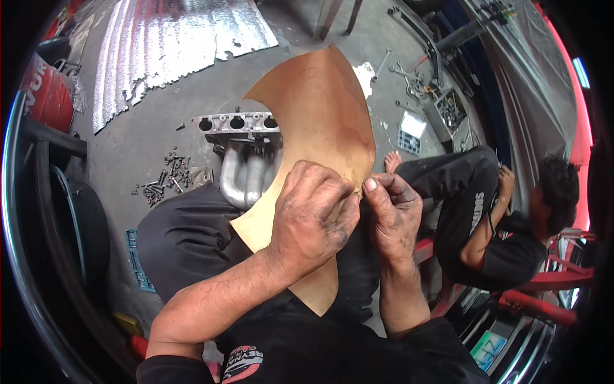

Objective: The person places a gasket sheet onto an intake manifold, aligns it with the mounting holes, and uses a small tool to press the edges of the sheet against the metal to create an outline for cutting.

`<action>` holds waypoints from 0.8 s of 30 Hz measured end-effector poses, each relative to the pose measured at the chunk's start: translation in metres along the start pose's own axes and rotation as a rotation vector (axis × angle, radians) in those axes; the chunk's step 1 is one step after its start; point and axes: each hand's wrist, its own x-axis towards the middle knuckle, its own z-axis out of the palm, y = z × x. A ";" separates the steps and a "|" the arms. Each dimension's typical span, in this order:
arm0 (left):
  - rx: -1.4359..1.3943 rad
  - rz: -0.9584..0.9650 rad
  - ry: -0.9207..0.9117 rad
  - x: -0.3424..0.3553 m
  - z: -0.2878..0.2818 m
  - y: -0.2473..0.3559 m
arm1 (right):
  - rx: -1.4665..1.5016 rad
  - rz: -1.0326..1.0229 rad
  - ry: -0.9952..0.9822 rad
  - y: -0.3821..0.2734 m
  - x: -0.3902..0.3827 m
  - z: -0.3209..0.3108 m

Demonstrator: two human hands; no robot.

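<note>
A curved sheet of tan gasket paper (pixel 320 109) stands in front of me, its narrow lower end over my lap. My left hand (pixel 313 214) is closed on its right edge, the fingers curled against the sheet. Right beside it my right hand (pixel 393 214) pinches the same edge between thumb and fingers, and the two hands nearly touch. What lies between the fingertips is too small to make out. Behind the sheet, partly hidden, a silver intake manifold (pixel 233 173) rests on the floor with its holed flange toward the far side.
Several loose bolts (pixel 167 181) lie left of the manifold. A torn silver foil sheet (pixel 185 51) covers the far left floor. Wrenches (pixel 409 80), a box of parts (pixel 451 112) and a small organizer case (pixel 410 134) are at the far right. Another person (pixel 511 224) sits close on my right.
</note>
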 end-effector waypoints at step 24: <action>0.176 0.046 -0.035 -0.063 0.009 0.050 | -0.074 0.298 -0.146 -0.024 -0.070 -0.034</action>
